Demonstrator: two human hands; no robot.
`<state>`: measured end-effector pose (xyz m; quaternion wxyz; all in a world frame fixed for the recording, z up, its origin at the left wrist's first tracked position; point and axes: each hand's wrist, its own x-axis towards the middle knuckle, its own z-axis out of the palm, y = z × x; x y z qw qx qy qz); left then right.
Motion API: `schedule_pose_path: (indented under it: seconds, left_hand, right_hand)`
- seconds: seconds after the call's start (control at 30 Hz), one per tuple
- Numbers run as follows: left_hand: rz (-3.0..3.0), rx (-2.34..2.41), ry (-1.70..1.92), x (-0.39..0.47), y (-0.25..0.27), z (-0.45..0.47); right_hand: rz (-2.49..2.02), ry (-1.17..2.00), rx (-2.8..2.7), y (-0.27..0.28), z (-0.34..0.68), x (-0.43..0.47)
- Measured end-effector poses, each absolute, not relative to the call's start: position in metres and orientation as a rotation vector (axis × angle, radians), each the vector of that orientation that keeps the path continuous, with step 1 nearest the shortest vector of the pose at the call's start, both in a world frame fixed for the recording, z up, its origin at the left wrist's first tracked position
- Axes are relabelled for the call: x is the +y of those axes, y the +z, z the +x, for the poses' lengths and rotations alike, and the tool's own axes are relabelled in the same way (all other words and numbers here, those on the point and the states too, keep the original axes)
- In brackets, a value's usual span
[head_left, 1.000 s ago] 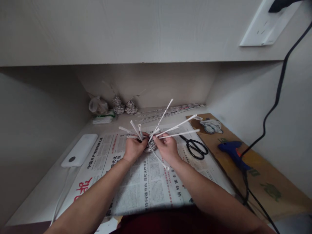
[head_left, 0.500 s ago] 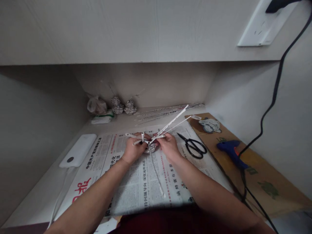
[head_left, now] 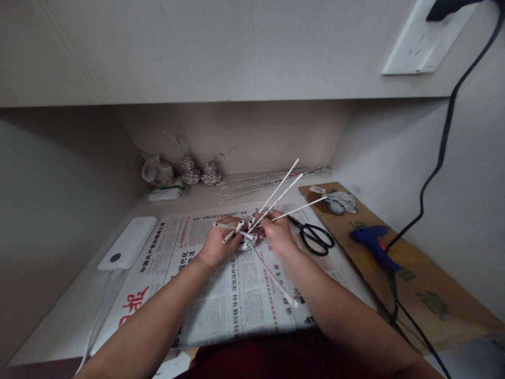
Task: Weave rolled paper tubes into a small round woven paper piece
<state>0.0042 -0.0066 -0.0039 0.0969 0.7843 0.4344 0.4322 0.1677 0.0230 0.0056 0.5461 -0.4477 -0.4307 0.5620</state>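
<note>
Between my hands is a small woven piece [head_left: 246, 243] made of rolled newspaper, low over the newspaper sheet [head_left: 221, 295]. My left hand [head_left: 221, 239] is closed round its left side, with short tube ends sticking out past the fingers. On the other side, my right hand [head_left: 275, 229] pinches a rolled paper tube [head_left: 276, 199] where it meets the weave. Other long tubes fan out up and to the right. One long tube [head_left: 274, 278] slants down toward me over the newspaper. My fingers partly hide the woven body.
Black scissors [head_left: 315, 238] lie right of my hand. A blue glue gun [head_left: 373, 245] with a black cord and a grey-white bundle [head_left: 341, 202] rest on cardboard [head_left: 426, 300]. At the back are woven gourd shapes [head_left: 211, 172] and loose paper tubes [head_left: 272, 179]. A white power bank [head_left: 128, 243] sits left.
The tubes have shifted and spread wider at upper right, one now pointing toward the bundle. The tube slanting toward me has swung right. Both hands stay on the woven piece.
</note>
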Motion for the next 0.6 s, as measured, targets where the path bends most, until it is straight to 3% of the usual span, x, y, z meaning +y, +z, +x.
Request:
schedule_pose_path:
  seconds: [0.4,0.6]
  left_hand:
    - [2.489,1.155,1.191,-0.011,0.010,0.005]
    - [2.479,1.117,1.232,-0.010,0.009,0.006]
  right_hand:
    - [-1.025,1.123,-1.231,-0.008,0.170,0.029]
    - [-0.996,1.172,-1.250,-0.004,0.170,0.025]
